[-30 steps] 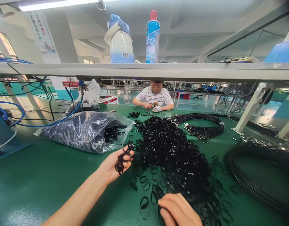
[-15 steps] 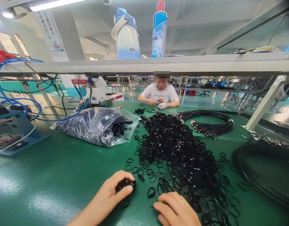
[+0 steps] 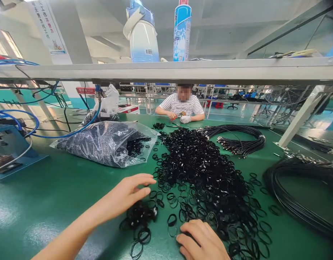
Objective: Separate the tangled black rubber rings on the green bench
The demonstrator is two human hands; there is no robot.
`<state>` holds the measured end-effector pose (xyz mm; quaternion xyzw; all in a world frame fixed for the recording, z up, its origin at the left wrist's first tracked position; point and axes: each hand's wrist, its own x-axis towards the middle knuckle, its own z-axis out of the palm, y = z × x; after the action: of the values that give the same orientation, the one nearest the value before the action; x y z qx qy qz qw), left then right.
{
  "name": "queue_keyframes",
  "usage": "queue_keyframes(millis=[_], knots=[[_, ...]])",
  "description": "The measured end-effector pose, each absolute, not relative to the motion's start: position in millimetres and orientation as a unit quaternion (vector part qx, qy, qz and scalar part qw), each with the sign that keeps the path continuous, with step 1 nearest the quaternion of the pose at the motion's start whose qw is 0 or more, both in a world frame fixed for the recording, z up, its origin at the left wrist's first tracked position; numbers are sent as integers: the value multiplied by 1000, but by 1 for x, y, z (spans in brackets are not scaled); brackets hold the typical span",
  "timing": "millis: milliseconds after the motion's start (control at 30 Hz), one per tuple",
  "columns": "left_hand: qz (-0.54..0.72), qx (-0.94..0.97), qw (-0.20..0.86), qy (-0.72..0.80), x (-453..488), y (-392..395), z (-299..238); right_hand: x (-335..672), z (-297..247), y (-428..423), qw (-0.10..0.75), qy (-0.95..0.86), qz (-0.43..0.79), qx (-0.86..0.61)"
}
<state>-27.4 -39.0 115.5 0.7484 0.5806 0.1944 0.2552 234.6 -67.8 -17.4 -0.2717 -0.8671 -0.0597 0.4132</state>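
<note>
My left hand [image 3: 135, 189] hovers with thumb and fingers apart, holding nothing I can see. Just under it lies a small clump of black rings [image 3: 141, 216], with a few loose ones toward me. Palm down, my right hand [image 3: 203, 241] rests at the near edge of the large heap of black rings [image 3: 199, 162]. Its fingers are slightly bent and a little apart; what lies beneath the palm is hidden. A single black ring [image 3: 172, 219] lies just left of its fingertips.
A clear plastic bag [image 3: 98, 144] of black rings lies behind my left hand. Coiled black cables [image 3: 291, 195] lie at right, more cables [image 3: 242, 144] farther back. A blue machine [image 3: 14, 155] stands left. Across the table sits a person [image 3: 181, 106] beneath a shelf [image 3: 166, 70].
My left hand has opened and risen away from the clump of black rings, which now lies spread on the table. My right hand has barely moved. The view has shifted slightly.
</note>
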Motion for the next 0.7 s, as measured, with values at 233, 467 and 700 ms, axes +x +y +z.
queue_keyframes(millis=[233,467,700], knots=[[254,775,175,551,-4,24,72,247,-1,-63,423,-862,-66,-272],[366,684,270,570,-4,28,83,251,61,-14,386,-824,56,-411],[431,622,370,539,27,29,104,209,64,49,327,-812,72,-478]])
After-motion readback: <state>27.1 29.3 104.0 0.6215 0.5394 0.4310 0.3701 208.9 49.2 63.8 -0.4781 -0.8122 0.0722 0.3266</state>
